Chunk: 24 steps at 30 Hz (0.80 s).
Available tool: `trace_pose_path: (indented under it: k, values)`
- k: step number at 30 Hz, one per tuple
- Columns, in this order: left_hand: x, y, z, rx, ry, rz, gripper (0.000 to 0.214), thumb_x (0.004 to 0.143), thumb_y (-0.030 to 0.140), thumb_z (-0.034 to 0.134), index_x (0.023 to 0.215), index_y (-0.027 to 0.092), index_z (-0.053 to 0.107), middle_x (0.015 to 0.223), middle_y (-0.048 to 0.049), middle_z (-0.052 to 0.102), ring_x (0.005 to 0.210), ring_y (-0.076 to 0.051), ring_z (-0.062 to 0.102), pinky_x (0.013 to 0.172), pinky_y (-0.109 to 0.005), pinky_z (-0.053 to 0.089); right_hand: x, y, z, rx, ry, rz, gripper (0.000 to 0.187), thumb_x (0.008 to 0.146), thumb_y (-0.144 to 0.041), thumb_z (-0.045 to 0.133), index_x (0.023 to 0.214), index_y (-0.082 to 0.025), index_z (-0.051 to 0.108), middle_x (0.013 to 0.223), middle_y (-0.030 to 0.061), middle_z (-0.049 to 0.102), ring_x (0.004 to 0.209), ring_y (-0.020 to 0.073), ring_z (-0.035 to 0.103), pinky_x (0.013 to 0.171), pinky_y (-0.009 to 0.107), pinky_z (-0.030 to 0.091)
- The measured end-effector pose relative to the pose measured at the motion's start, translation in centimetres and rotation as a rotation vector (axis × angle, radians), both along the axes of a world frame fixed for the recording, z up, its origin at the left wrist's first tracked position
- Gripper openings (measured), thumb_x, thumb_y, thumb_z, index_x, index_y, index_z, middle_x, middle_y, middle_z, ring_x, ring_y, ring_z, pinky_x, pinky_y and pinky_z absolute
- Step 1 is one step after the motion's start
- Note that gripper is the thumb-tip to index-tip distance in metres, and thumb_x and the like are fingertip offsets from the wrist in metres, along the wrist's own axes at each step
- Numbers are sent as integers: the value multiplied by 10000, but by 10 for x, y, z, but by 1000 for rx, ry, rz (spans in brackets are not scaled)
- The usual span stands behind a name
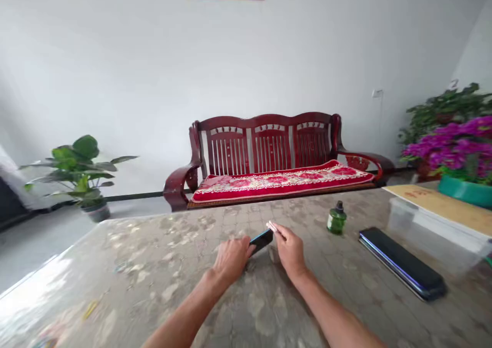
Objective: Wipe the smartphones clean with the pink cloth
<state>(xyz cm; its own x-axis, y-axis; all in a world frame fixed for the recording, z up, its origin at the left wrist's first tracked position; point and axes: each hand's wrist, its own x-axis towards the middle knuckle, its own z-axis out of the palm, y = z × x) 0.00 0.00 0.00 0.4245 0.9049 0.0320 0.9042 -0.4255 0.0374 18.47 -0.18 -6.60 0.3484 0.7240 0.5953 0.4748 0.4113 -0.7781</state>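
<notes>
My left hand is closed around a small dark phone, holding it tilted just above the stone-patterned table. My right hand is pinched on a small pale thing at the phone's far end; I cannot make out what it is. Both forearms reach in from the bottom edge.
A small green bottle with a black cap stands right of my hands. Further right lie a long dark flat case and a clear plastic box. A red wooden bench stands beyond the table, with potted plants left and purple flowers right.
</notes>
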Motion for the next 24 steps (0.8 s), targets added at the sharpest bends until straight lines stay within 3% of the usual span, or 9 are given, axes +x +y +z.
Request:
trace_pose_path:
  k: [5, 11, 14, 16, 21, 24]
  values:
    - [-7, -3, -6, 22, -61, 27, 230, 1010, 385, 440, 960, 230, 602, 876, -31, 742, 832, -223, 718, 585, -244, 375, -1, 2, -2, -79, 85, 26, 305, 850, -424, 557, 946, -234, 775, 968, 85, 764, 911, 257, 714, 853, 374, 553]
    - [-9, -6, -23, 74, -272, 110, 206, 1003, 354, 451, 906, 230, 583, 814, -5, 721, 767, -190, 695, 584, -237, 340, -6, -2, 9, -175, 463, 176, 455, 744, -545, 669, 996, -179, 765, 934, 89, 761, 797, 262, 709, 632, 343, 588]
    - [-7, -3, -33, 76, -455, 135, 177, 985, 312, 454, 891, 222, 574, 785, -2, 695, 728, -171, 663, 601, -229, 347, -12, -6, 19, -163, 582, 231, 471, 716, -514, 710, 1042, -177, 750, 1008, 81, 745, 880, 264, 698, 640, 334, 595]
    - [-6, 0, -40, 72, -599, 120, 174, 968, 297, 440, 878, 216, 564, 769, -1, 671, 703, -161, 632, 616, -225, 364, -16, -9, 24, -152, 602, 236, 463, 708, -511, 719, 1029, -179, 749, 1018, 74, 737, 887, 257, 688, 640, 329, 595]
    - [-4, 5, -52, 86, -906, 29, 228, 918, 377, 427, 834, 205, 552, 783, -21, 637, 734, -179, 594, 661, -248, 423, -24, -12, 26, -164, 535, 264, 398, 711, -540, 711, 820, -158, 727, 763, 35, 694, 693, 195, 639, 614, 308, 578]
    - [-1, 4, -54, 71, -1030, 3, 246, 896, 404, 439, 860, 197, 568, 803, -29, 643, 752, -191, 596, 682, -270, 451, -28, -14, 26, -151, 500, 285, 375, 726, -540, 700, 768, -168, 684, 715, 10, 651, 656, 175, 610, 628, 304, 572]
